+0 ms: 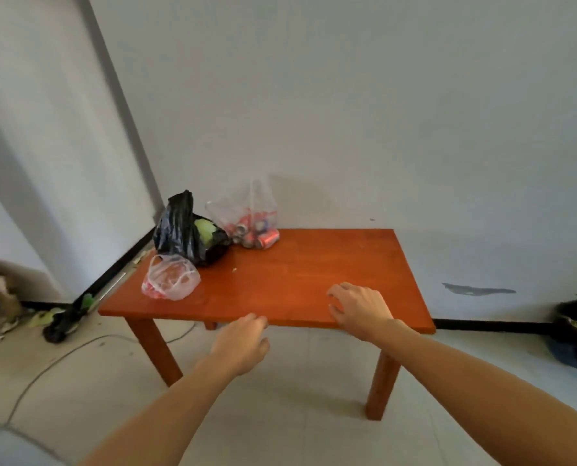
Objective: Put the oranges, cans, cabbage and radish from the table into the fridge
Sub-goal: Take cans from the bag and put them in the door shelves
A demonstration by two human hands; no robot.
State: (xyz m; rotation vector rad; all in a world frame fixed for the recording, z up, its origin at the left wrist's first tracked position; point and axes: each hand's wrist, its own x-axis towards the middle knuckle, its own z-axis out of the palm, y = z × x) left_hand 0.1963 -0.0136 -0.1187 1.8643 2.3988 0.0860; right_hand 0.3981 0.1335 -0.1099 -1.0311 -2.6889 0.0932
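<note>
Both hands — left hand (243, 344), right hand (359, 309) — fingers loosely curled, empty; cans (256, 232) well beyond fingertips.

No text, brand or number can be read anywhere in the view. The cans (258, 235) in the clear plastic bag (258, 203) at the far left of the table (314, 264) carry red, white and blue printing. It is too small and blurred to make out as letters or a logo.
</note>
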